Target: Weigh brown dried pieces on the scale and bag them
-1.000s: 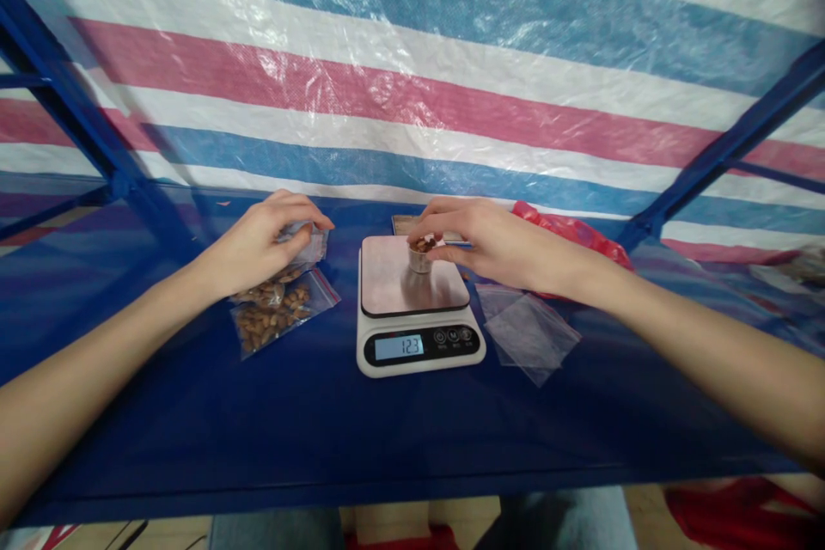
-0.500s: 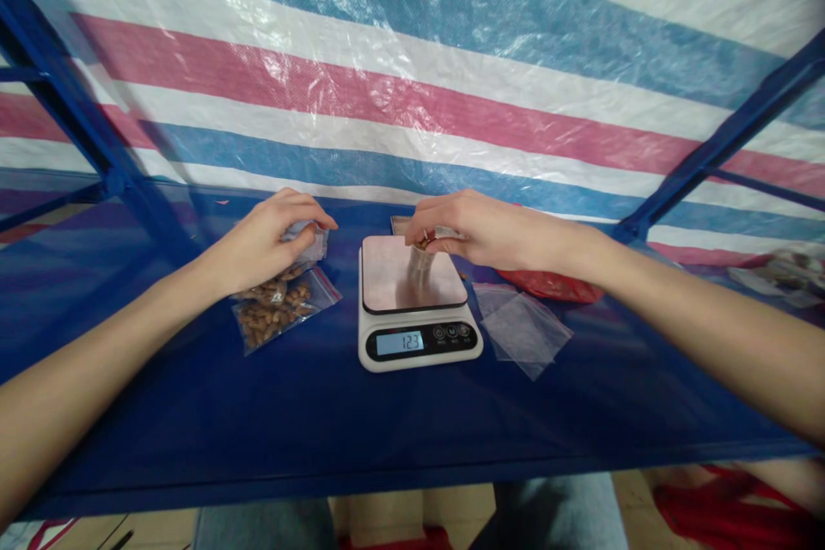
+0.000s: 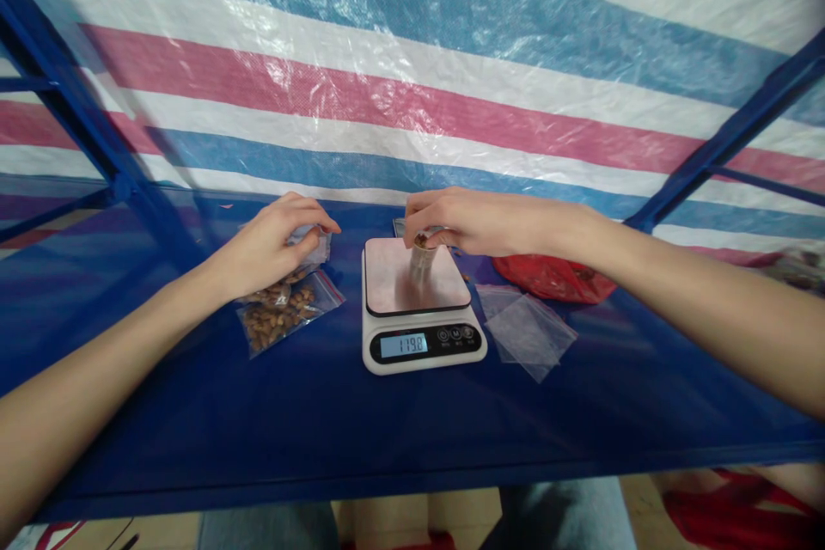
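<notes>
Head view: scale (image 3: 416,292) reads about 179.8, up from 12.3; likely hand pressure, not true weight. Right hand (image 3: 448,222) pinches cup (image 3: 422,256) on its far half; left hand (image 3: 277,239) curls fingers at clear bag (image 3: 318,250), grip unclear.

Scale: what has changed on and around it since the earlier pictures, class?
The scale read 12.3; its display now shows a higher number. The right hand shifted left, further over the cup. The left hand stayed by the nut bags, and the flat bags lie as before.

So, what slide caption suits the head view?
Right hand holding a small round cup at a white, metal-topped digital scale.
</notes>
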Demonstrator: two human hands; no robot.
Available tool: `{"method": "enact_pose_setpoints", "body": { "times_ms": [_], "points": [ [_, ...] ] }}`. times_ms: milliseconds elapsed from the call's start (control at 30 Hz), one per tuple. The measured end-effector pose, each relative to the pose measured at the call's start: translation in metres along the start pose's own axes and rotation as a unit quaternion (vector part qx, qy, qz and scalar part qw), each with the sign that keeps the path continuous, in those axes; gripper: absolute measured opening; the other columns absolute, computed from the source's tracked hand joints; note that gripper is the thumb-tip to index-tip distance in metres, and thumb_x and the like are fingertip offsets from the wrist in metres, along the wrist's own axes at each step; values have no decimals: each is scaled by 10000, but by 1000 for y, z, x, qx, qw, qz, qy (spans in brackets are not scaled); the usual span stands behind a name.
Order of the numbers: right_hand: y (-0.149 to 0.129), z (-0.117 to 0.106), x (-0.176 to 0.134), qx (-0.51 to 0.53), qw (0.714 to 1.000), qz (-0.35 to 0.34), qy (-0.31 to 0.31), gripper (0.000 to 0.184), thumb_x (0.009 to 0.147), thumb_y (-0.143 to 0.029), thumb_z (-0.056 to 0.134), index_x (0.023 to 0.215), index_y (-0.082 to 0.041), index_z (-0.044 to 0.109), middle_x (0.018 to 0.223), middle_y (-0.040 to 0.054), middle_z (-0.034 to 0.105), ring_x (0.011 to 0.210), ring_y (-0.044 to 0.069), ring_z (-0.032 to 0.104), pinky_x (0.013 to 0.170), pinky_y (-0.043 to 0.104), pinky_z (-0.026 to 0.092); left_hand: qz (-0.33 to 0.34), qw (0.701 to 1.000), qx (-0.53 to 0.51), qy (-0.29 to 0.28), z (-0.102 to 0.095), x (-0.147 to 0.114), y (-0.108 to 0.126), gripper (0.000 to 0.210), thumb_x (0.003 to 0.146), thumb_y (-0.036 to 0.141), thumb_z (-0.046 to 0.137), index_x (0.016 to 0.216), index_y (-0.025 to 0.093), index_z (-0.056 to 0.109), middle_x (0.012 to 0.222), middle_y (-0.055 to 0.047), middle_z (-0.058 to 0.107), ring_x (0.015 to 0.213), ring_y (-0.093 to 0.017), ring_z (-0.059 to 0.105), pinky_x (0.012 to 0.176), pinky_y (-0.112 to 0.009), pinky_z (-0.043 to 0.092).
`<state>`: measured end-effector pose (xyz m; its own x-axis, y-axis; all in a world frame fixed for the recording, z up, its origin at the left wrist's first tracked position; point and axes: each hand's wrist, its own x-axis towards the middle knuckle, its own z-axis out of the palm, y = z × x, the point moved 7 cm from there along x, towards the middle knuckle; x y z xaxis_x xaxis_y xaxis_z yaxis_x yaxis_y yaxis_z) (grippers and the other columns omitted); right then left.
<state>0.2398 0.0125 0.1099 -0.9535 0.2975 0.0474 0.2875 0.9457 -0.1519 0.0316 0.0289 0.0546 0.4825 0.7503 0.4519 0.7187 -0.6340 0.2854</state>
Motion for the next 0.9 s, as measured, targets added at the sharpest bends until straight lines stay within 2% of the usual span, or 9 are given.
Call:
{"method": "enact_pose_setpoints", "body": {
  "times_ms": [167, 400, 667, 767, 900],
  "points": [
    [3, 5, 3, 7, 999, 17, -31, 273, 930, 38, 517, 899, -157, 704, 931, 44, 661, 778, 148, 585, 726, 284, 425, 1, 1000, 8, -5, 1, 0, 1, 347, 957, 332, 455, 1043, 198, 763, 1085, -85, 751, 1115, -294, 618, 1054, -481, 479],
    [5, 3, 4, -5, 1000, -13, 17, 252, 916, 28, 540, 890, -150, 717, 963, 57, 682, 781, 145, 584, 728, 282, 413, 0, 1000, 6, -5, 2, 0, 0, 339, 961, 325, 460, 1041, 204, 766, 1073, -77, 750, 1111, -286, 615, 1037, -464, 484],
    [8, 1, 5, -11, 1000, -2, 28, 226, 851, 28, 581, 776, -151, 697, 824, 26, 668, 708, 131, 551, 679, 267, 393, 5, 1000, -7, -9, 3, -1, 0, 344, 975, 334, 467, 1050, 181, 766, 1086, -94, 753, 1127, -293, 624, 1043, -474, 492],
    [9, -1, 7, -4, 999, 5, 33, 233, 851, 16, 573, 794, -161, 713, 830, 23, 686, 716, 133, 573, 690, 268, 410, -20, 999, -23, -12, 5, -1, 1, 353, 962, 334, 472, 1139, 193, 743, 1144, -88, 761, 1147, -293, 645, 1046, -478, 503],
    [8, -11, -1, 10, 997, 33, 65, 219, 886, -44, 562, 848, -178, 731, 865, 24, 726, 747, 145, 614, 716, 279, 434, -39, 997, -58, -41, 14, -2, 10, 490, 936, 291, 469, 1402, 217, 604, 1254, -64, 767, 1198, -276, 673, 1099, -485, 492]
  ]
}}
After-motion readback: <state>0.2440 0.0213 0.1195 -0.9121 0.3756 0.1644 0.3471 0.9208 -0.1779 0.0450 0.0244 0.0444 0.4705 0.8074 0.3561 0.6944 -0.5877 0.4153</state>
